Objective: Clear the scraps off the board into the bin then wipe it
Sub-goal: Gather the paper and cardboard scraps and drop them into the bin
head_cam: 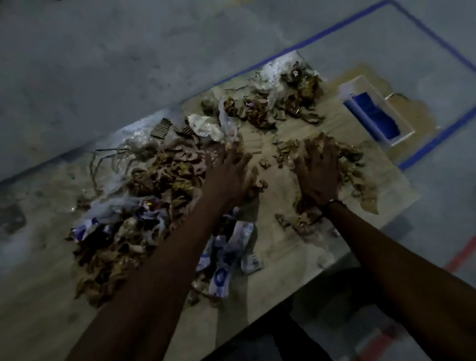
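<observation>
Gathering stage, item one of two: scraps (156,188) not yet cleared, wipe not begun.

- Board (296,256): pale sheet lying on the floor, strewn with brown torn cardboard, clear film and blue-printed wrappers.
- Your left hand (227,172): fingers spread and roughly straight, pressing flat on the central heap; gripping nothing.
- Your right hand (318,169): fingers splayed over a smaller heap toward the right edge; likewise gripping nothing.
- Scraps lie under and beyond both sets of fingertips, the largest mass to your left.
- White bin (401,135) with blue inside: just beyond the board's far right corner.
- Next call, by judgement: rake the heaps together, scoop, carry right.
</observation>
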`<move>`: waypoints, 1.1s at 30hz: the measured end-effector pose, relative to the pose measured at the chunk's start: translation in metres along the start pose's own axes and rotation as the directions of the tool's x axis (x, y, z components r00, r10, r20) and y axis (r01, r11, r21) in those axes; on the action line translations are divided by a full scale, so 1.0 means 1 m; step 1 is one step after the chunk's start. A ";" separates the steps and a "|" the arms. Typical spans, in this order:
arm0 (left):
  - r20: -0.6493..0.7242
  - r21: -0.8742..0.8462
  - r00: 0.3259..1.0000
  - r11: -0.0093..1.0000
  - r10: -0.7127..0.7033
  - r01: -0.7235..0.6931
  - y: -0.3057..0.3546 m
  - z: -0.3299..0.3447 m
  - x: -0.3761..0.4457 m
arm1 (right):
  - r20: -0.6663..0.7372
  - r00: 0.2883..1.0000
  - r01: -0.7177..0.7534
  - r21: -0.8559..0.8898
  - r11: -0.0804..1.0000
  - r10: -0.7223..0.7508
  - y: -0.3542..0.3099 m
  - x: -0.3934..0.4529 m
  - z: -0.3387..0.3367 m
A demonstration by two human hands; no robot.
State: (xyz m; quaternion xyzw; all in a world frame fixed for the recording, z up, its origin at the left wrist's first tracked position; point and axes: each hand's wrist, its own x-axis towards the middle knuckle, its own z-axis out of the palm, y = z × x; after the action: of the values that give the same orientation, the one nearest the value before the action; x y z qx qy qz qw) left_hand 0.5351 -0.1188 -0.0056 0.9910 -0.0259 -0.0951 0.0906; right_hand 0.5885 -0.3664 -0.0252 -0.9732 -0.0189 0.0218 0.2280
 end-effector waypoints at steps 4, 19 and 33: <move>0.044 0.044 0.986 0.986 -0.162 0.161 0.011 0.021 -0.011 | 0.152 0.982 0.112 -0.009 0.994 -0.110 0.018 0.009 0.012; -0.277 -0.222 0.816 0.860 -0.507 0.459 0.146 0.040 -0.100 | -0.045 0.990 0.136 0.181 0.974 -0.130 0.129 0.011 -0.065; -0.386 -0.531 0.575 0.684 -0.721 0.500 0.237 0.080 -0.137 | 0.059 0.881 0.407 0.412 0.815 -0.469 0.096 -0.037 -0.032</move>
State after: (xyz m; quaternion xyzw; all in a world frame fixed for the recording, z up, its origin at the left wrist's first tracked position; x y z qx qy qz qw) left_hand 0.3771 -0.3567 -0.0139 0.8807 0.3708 0.1758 0.2367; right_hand 0.5554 -0.4683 -0.0382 -0.8728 -0.2562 0.0487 0.4125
